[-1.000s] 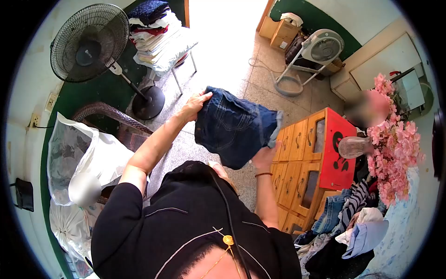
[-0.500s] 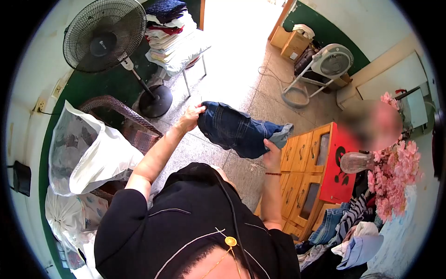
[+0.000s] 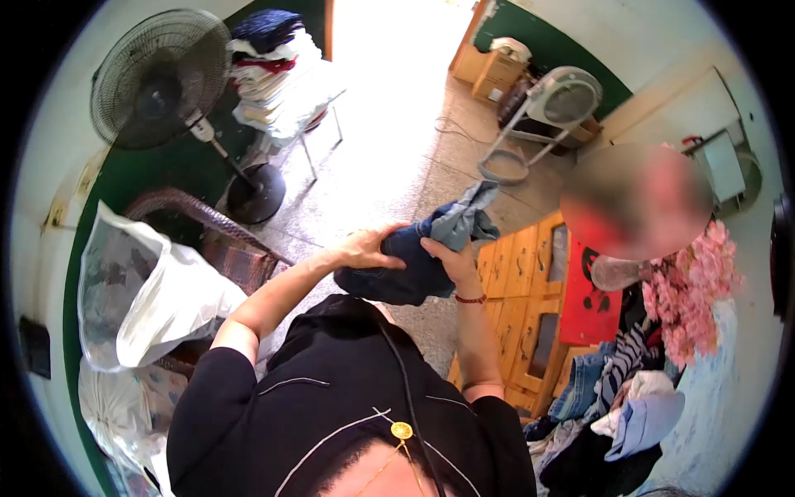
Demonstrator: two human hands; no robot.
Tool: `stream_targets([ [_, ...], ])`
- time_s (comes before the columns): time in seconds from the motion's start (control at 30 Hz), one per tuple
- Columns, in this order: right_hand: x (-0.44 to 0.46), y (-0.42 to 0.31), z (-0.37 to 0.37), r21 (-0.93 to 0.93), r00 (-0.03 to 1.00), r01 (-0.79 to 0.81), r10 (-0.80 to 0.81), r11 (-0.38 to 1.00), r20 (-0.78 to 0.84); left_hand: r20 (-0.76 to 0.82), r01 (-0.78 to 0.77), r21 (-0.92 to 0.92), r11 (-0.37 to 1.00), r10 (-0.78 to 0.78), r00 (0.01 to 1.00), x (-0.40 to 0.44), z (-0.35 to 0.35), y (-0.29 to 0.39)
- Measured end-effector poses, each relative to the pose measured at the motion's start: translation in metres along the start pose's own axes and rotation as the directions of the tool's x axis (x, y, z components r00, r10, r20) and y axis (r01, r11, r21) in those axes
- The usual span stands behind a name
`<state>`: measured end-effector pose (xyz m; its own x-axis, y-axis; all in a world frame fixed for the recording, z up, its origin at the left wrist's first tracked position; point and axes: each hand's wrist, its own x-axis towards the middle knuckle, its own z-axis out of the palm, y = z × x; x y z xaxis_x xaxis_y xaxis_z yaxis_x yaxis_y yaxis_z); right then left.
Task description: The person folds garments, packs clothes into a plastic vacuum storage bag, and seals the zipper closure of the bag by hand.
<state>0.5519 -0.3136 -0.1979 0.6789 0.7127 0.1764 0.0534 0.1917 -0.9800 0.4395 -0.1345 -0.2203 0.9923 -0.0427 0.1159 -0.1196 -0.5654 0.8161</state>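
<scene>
A pair of dark blue jeans [image 3: 406, 280], bunched and folded, is held in front of my chest above the floor. My left hand [image 3: 374, 248] grips the upper left part of the bundle, thumb and fingers apart around the cloth. On the right side, my right hand [image 3: 451, 261] clasps the denim just below a lighter grey-blue end that sticks up and away from me. The underside of the bundle and some of my fingertips are hidden.
A wooden drawer cabinet [image 3: 530, 331] stands close on my right, beside a heap of clothes [image 3: 646, 422] and pink flowers [image 3: 691, 294]. Leftward are a standing fan [image 3: 257, 192], a wicker chair [image 3: 240, 234] and a white bag [image 3: 178, 302]. Stacked clothes [image 3: 277, 83] lie on a chair ahead.
The jeans were stretched out between my hands. They are now bunched closer to my body, my left hand has moved right and down, and the lighter end points up.
</scene>
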Motion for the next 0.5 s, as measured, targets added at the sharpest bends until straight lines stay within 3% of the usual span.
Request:
stream_targets([
  [0.03,-0.004,-0.011,-0.003,-0.044,1.0,-0.027,0.027,0.999,0.003,0.027,-0.031,-0.008,0.999,0.032,0.999,0.006,0.004,0.002],
  [0.07,-0.01,-0.024,-0.006,-0.126,0.989,-0.137,0.129,0.983,-0.071,0.05,0.063,0.025,0.998,-0.064,0.997,0.012,0.007,0.004],
  [0.1,-0.013,-0.002,-0.018,-0.198,0.993,-0.004,-0.02,0.98,-0.12,0.085,0.142,0.062,0.988,-0.147,0.986,0.02,0.01,0.007],
  [0.13,-0.019,0.006,-0.026,-0.145,0.979,-0.093,0.064,0.985,-0.196,0.089,0.129,0.126,0.984,-0.141,0.986,0.028,0.007,0.019],
  [0.17,-0.025,0.003,-0.032,-0.136,0.975,-0.093,0.063,0.986,-0.212,0.093,0.109,0.189,0.976,-0.128,0.987,0.035,0.003,0.026],
  [0.2,-0.033,0.002,-0.033,-0.198,0.952,-0.04,-0.022,0.979,-0.305,0.016,-0.026,0.284,0.959,0.023,1.0,0.044,0.004,0.016],
  [0.23,-0.042,-0.007,-0.035,-0.235,0.948,-0.003,-0.071,0.972,-0.309,-0.004,-0.048,0.303,0.952,0.051,0.999,0.054,-0.004,0.031],
  [0.27,-0.055,-0.02,-0.031,-0.29,0.94,-0.091,-0.015,0.953,-0.342,-0.014,-0.062,0.338,0.939,0.071,0.997,0.062,-0.01,0.031],
  [0.3,-0.065,0.007,-0.046,-0.211,0.987,-0.127,0.103,0.969,-0.122,-0.015,-0.11,0.39,0.914,0.126,0.992,0.071,-0.015,0.026],
  [0.33,-0.076,0.001,-0.053,-0.384,0.963,-0.196,0.251,0.902,0.098,0.026,-0.125,0.421,0.898,0.125,0.992,0.075,-0.023,0.038],
  [0.37,-0.086,-0.005,-0.054,-0.551,0.857,-0.214,0.426,0.806,0.29,0.057,-0.22,0.373,0.901,0.215,0.975,0.081,-0.029,0.029],
  [0.4,-0.096,-0.011,-0.057,-0.551,0.866,-0.216,0.419,0.806,0.273,0.116,-0.29,0.379,0.879,0.266,0.957,0.085,-0.033,0.031],
  [0.47,-0.111,-0.025,-0.062,-0.727,0.907,-0.271,0.421,0.631,0.027,0.171,-0.358,0.383,0.852,0.315,0.934,0.086,-0.041,0.044],
  [0.5,-0.11,-0.032,-0.06,-0.727,0.908,-0.273,0.418,0.63,0.021,0.298,-0.405,0.341,0.848,0.311,0.903,0.086,-0.042,0.057],
])
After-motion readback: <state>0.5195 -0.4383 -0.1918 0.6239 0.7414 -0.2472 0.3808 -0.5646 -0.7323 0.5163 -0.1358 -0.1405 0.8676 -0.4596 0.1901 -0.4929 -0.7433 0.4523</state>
